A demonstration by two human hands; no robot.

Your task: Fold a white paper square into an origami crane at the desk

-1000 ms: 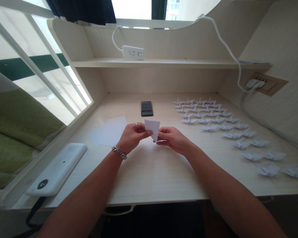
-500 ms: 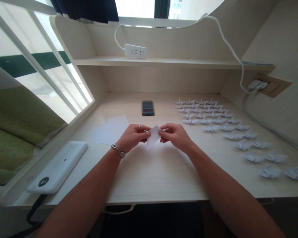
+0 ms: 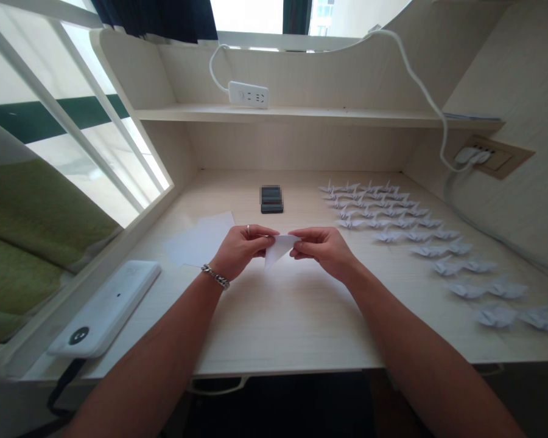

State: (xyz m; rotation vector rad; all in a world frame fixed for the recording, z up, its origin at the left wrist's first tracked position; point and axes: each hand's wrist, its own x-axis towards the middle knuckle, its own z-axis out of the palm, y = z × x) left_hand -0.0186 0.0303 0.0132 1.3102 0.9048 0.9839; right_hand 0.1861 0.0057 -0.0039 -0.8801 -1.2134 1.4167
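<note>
A small folded piece of white paper [image 3: 279, 248] is held up over the middle of the desk, its lower corner pointing down and to the left. My left hand [image 3: 243, 246], with a ring and a chain bracelet, pinches its left side between thumb and fingers. On the right side my right hand [image 3: 324, 248] grips the paper in the same way. Loose white paper sheets [image 3: 201, 240] lie flat just beyond my left wrist. To the right stand several rows of folded white paper cranes [image 3: 378, 207].
A dark, pixelated flat object [image 3: 271, 199] lies beyond my hands. At the left edge is a white power bank [image 3: 109, 309] with a dark cable. A white power strip [image 3: 248, 95] sits on the shelf [image 3: 310, 115], and its cord runs to a wall socket [image 3: 495, 157].
The paper's upper point has folded down, so its top is now a nearly straight edge. Both hands have shifted slightly, with the fingers now along that edge.
</note>
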